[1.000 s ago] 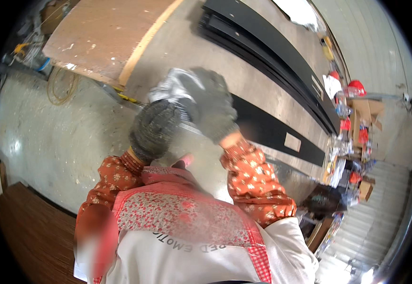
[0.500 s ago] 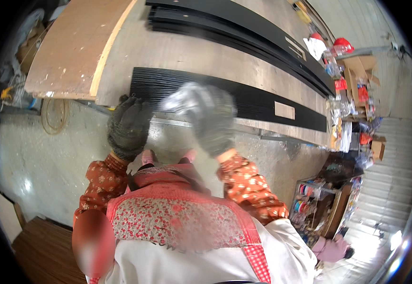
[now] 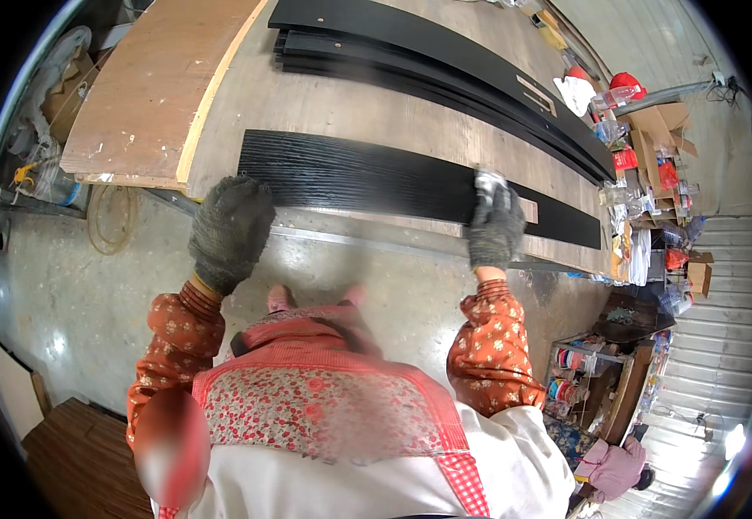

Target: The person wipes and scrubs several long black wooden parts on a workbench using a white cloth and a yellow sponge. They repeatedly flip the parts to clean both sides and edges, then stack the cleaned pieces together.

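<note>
A long black board (image 3: pixel 350 176) with a grained face lies along the near edge of the workbench. It has a rectangular cutout near its right end. My left hand (image 3: pixel 232 229), in a dark grey knit glove, grips the board's near left corner, its fingertips partly hidden. My right hand (image 3: pixel 497 229), gloved alike, is closed on a crumpled white rag (image 3: pixel 488 180). It presses the rag to the board just left of the cutout, covering part of the opening.
More black boards (image 3: pixel 410 65) are stacked farther back on the workbench (image 3: pixel 332 99). At the left stands a brown wooden panel (image 3: pixel 155 95). Cardboard boxes (image 3: pixel 652 130), bottles and red items crowd the right end. A coiled hose (image 3: pixel 109 221) hangs at left; another person (image 3: pixel 618 469) is far right.
My right hand has slid the white rag rightward along the board, from its left-middle part to beside the cutout. My left hand has stayed at the left corner.
</note>
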Tool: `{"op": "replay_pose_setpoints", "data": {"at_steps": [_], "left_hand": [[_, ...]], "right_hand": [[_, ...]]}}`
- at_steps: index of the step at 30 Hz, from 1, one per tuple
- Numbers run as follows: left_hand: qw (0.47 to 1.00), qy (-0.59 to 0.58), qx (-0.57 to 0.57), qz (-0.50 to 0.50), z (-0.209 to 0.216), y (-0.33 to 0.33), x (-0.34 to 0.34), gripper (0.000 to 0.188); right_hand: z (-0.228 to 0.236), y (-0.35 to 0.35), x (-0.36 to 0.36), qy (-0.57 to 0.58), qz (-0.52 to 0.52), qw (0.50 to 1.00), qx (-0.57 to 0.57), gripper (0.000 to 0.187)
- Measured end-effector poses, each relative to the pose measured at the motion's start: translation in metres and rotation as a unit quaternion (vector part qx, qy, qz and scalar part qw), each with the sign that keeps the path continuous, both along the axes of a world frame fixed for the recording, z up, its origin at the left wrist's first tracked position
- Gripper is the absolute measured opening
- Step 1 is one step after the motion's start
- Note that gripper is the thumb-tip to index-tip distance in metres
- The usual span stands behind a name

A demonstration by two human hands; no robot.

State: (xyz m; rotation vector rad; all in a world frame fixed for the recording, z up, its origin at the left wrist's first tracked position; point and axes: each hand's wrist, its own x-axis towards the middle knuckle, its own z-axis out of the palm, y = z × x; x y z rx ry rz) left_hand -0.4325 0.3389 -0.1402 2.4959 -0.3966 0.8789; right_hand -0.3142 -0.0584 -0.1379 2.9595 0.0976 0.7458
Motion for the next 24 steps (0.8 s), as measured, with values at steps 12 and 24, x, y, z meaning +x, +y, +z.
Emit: {"op": "replay_pose_setpoints", "data": {"at_steps": [12,24], "left_hand": [[0.949,0.299,-0.095,0.023,0.031,0.072,0.065,0.026],[0.811,0.508,-0.288,0.028,0.053,0.067,0.088,0.024]], "right_hand": [[0.017,-0.042,-0.013,0.094,0.168,0.979,0.072,0.039],[0.016,0.214,-0.05,0.125,0.446,0.885,0.035,0.046]]}}
